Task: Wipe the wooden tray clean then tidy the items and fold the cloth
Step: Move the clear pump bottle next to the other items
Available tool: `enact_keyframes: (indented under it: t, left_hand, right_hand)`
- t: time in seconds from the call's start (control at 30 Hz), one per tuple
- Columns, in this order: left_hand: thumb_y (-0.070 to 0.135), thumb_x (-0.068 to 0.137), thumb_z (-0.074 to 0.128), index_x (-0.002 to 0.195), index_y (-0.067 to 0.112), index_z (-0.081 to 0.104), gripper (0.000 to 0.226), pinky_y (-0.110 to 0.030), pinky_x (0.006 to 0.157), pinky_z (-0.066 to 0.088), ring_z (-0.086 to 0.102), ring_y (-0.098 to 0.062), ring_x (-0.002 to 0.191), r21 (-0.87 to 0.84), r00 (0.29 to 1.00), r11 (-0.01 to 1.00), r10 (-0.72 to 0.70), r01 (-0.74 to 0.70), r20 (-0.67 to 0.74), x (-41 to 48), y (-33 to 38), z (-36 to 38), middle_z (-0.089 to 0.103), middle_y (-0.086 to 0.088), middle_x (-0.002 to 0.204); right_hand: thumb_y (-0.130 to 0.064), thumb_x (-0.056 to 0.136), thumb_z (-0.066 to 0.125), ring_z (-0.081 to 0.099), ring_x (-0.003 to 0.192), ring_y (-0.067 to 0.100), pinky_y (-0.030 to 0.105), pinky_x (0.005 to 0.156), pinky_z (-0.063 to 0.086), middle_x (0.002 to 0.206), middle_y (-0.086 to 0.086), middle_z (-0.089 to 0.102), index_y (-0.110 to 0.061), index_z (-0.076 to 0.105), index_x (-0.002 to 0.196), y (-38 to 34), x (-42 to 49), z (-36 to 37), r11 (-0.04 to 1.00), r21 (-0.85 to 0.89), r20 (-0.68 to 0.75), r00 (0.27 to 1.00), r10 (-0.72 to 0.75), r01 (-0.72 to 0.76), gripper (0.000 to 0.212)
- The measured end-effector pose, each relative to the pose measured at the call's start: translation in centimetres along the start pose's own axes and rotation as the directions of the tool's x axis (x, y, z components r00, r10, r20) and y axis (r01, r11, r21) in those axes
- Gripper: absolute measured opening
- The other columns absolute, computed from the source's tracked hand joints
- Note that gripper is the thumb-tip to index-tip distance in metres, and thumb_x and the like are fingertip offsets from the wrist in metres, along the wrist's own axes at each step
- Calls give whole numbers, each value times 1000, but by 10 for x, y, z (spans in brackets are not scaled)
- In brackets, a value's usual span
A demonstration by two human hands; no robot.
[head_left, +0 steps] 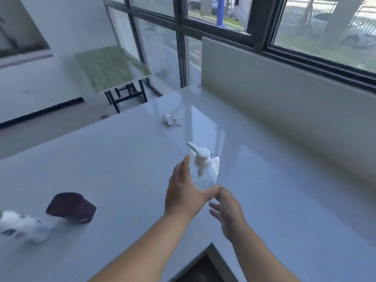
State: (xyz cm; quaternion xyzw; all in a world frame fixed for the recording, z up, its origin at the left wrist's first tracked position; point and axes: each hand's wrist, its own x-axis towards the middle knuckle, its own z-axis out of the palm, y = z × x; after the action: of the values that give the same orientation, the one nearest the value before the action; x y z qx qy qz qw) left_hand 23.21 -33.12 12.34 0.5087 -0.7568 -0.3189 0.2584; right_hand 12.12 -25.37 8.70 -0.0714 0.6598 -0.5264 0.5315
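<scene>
A clear square pump bottle (205, 171) with a white pump head is held just above the white counter (122, 159) at the middle of the view. My left hand (183, 194) wraps its left side and base. Just below and to the right, my right hand (227, 212) has its fingers spread, and its thumb touches the bottle's bottom corner. No wooden tray or cloth is in view.
A dark brown container (71, 207) and a blurred white-and-green bottle (24, 225) lie at the counter's left. A small crumpled white thing (169, 120) sits farther back. A white upstand (284, 94) runs under the window on the right. The counter's inner corner (210, 244) is near me.
</scene>
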Motion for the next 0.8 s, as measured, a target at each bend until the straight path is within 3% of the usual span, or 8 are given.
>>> enact_keyframes:
  t: [0.13, 0.3, 0.47, 0.67, 0.8]
  left_hand:
    - [84, 54, 69, 158, 37, 18, 124, -31, 100, 45, 42, -17, 141, 6, 992, 996, -89, 89, -86, -13, -58, -49, 37, 12, 157]
    - [84, 55, 71, 158, 35, 20, 125, -27, 94, 43, 45, -15, 139, -1, 958, 980, -192, 197, -212, -42, -114, -98, 40, 11, 157]
    - [80, 57, 76, 160, 33, 21, 126, -30, 105, 44, 41, -15, 144, -13, 908, 960, -270, 281, -320, -76, -160, -140, 39, 8, 160]
    - [67, 57, 90, 156, 43, 30, 118, -27, 95, 45, 48, -6, 132, -61, 824, 941, -320, 332, -468, -114, -209, -197, 50, 15, 145]
    - [64, 57, 94, 155, 42, 32, 118, -31, 95, 50, 51, -8, 132, -72, 761, 919, -362, 387, -539, -132, -240, -228, 50, 13, 147]
  right_hand:
    - [-48, 70, 57, 64, 117, 24, 48, 108, 51, 130, -8, 69, -34, 70, 126, 19, -11, 70, 995, -92, 87, 995, 42, -34, 60]
    - [-54, 57, 59, 65, 118, 25, 47, 109, 50, 129, -5, 70, -31, 68, 130, 46, -28, 135, 981, -185, 180, 980, 86, -52, 77]
    - [-48, 70, 57, 62, 122, 25, 46, 110, 48, 134, -4, 68, -32, 63, 137, 77, -47, 191, 956, -288, 282, 949, 143, -59, 68]
    - [-35, 90, 58, 65, 117, 23, 45, 108, 52, 131, -5, 67, -36, 68, 127, 110, -63, 259, 913, -407, 384, 900, 205, -34, 39]
    - [-42, 79, 59, 66, 116, 23, 44, 106, 52, 126, -5, 68, -36, 66, 129, 129, -72, 304, 891, -454, 435, 868, 240, -19, 51]
